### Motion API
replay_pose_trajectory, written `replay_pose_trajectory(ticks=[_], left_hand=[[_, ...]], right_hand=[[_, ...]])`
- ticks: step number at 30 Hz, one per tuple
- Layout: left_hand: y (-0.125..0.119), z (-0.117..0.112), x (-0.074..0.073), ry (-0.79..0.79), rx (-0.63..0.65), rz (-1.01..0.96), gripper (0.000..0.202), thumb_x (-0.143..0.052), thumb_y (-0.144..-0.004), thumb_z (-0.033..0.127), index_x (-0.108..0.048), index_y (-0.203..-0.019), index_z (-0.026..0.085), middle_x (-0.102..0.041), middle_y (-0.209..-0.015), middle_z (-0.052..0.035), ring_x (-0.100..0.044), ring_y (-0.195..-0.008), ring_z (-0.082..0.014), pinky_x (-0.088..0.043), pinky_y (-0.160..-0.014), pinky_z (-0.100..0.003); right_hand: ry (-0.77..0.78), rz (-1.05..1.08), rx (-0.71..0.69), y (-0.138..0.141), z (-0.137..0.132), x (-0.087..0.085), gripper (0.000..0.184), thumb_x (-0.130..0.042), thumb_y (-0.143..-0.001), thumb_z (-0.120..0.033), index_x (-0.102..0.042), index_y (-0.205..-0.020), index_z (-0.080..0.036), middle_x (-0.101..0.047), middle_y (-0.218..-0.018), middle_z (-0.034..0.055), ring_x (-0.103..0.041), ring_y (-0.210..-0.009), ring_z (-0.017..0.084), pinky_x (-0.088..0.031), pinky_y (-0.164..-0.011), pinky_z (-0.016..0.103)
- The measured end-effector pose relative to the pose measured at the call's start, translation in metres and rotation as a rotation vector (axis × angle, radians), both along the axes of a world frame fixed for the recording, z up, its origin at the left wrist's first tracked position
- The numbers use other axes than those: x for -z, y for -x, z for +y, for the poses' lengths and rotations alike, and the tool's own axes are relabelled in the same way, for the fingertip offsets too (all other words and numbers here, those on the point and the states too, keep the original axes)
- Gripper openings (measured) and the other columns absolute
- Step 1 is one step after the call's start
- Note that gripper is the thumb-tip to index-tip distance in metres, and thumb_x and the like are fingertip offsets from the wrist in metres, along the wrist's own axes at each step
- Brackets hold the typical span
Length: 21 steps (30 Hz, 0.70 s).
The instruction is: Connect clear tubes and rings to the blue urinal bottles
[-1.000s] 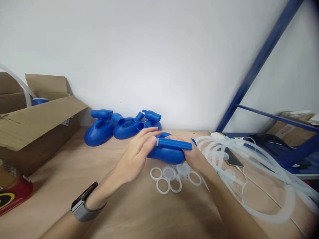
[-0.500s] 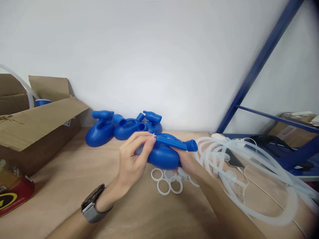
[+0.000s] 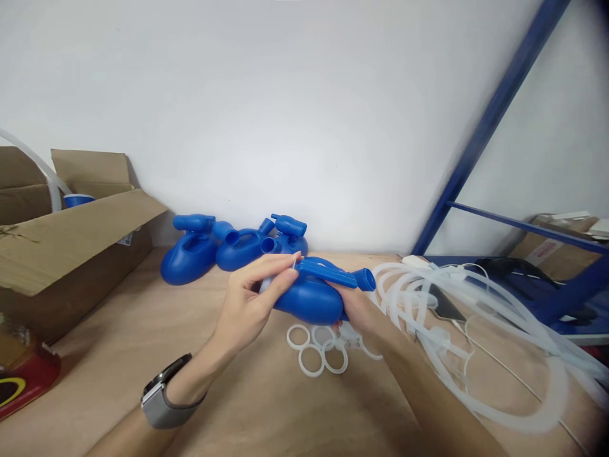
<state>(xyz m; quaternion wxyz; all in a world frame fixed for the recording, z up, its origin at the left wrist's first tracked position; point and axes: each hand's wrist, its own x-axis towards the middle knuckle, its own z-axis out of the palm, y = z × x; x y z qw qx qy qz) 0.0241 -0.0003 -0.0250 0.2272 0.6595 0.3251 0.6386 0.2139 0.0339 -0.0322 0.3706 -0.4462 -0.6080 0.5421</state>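
A blue plastic vessel (image 3: 311, 297) with a tube-like spout is held just above the wooden table (image 3: 266, 406). My right hand (image 3: 354, 308) grips its underside from the right. My left hand (image 3: 250, 303), with a watch on the wrist, pinches something small and white at the left end of the spout; I cannot make out what. Several white rings (image 3: 318, 348) lie on the table right below the vessel.
Three more blue vessels (image 3: 228, 246) lie against the white wall. An open cardboard box (image 3: 61, 247) stands at the left, a red object (image 3: 23, 381) in front of it. Coils of clear tubing (image 3: 466, 317) spread at the right, below a blue shelf frame (image 3: 495, 120).
The vessel has been lifted and turned so its spout points right. My left hand's fingers have closed from stretched out to a pinch at the spout's left end.
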Motion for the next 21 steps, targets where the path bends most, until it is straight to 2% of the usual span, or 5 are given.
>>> replay_pose_trajectory(ticks=[6,10,14,18,21], left_hand=[[0.010,-0.001,-0.007,0.176,0.142,-0.024,0.013,-0.084,-0.085,0.033,-0.086,-0.098,0.027,-0.082,-0.109,-0.0051,-0.077,-0.104,-0.0257,-0.064,-0.094,-0.036],[0.015,-0.001,-0.012,0.243,0.237,0.037,0.016,-0.083,-0.087,0.035,-0.086,-0.101,0.028,-0.082,-0.111,-0.0055,-0.077,-0.104,-0.0267,-0.065,-0.091,-0.036],[0.021,0.000,-0.016,0.173,0.194,0.198,0.026,-0.073,-0.094,0.042,-0.083,-0.115,0.029,-0.080,-0.119,-0.0061,-0.075,-0.110,-0.0285,-0.064,-0.096,-0.039],[0.040,0.002,-0.020,0.176,0.138,0.524,0.039,-0.064,-0.099,0.049,-0.074,-0.133,0.033,-0.076,-0.128,-0.0047,-0.072,-0.112,-0.0290,-0.063,-0.091,-0.036],[0.063,0.009,-0.023,0.274,0.121,0.715,0.041,-0.059,-0.099,0.052,-0.072,-0.134,0.035,-0.076,-0.126,-0.0031,-0.072,-0.106,-0.0281,-0.061,-0.083,-0.031]], right_hand=[[-0.175,-0.143,0.046,-0.005,-0.007,-0.006,0.045,-0.052,-0.096,-0.059,-0.074,-0.105,-0.022,-0.062,-0.069,-0.0005,-0.051,-0.044,0.013,-0.043,-0.039,0.027],[-0.219,-0.189,-0.064,-0.013,-0.010,-0.013,0.047,-0.047,-0.100,-0.059,-0.076,-0.094,-0.022,-0.068,-0.082,0.0018,-0.056,-0.050,0.013,-0.040,-0.037,0.024],[-0.133,-0.167,-0.097,-0.011,-0.009,-0.017,0.056,-0.044,-0.099,-0.070,-0.075,-0.114,-0.026,-0.072,-0.096,0.0027,-0.056,-0.046,0.012,-0.042,-0.037,0.025],[-0.152,-0.168,-0.142,-0.009,-0.001,-0.015,0.063,-0.037,-0.102,-0.072,-0.072,-0.124,-0.025,-0.075,-0.102,0.0050,-0.067,-0.069,0.017,-0.053,-0.053,0.026],[-0.297,-0.341,-0.071,-0.024,0.014,-0.013,0.056,-0.033,-0.107,-0.062,-0.067,-0.133,-0.026,-0.075,-0.111,0.0055,-0.071,-0.095,0.021,-0.058,-0.080,0.032]])
